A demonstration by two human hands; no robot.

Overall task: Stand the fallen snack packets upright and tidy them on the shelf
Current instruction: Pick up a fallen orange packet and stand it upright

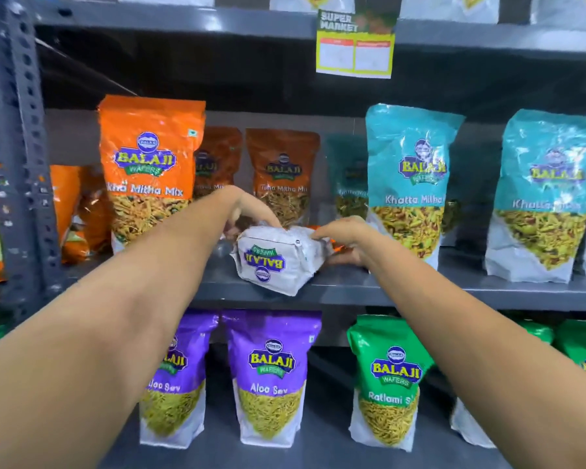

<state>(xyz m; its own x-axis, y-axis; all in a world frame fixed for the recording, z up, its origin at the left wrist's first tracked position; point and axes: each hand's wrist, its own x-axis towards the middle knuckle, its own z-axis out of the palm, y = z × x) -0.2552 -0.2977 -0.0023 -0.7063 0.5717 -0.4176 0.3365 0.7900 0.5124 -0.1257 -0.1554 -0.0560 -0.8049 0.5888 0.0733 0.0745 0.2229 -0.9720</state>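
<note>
A fallen snack packet [274,262] lies on its back on the middle grey shelf [403,292], its white base with an upside-down logo facing me and an orange part showing behind. My left hand [251,209] grips its upper left edge. My right hand [344,240] holds its right side, thumb on top and fingers underneath. An orange packet [149,174] stands upright to the left, and two darker orange ones [281,174] stand behind the hands. Teal packets [410,177] stand upright to the right.
Purple packets [271,377] and green packets [386,384] stand on the shelf below. A yellow price tag [356,45] hangs from the shelf above. A perforated metal upright [17,137] borders the left, with more orange packets [78,211] leaning beyond it.
</note>
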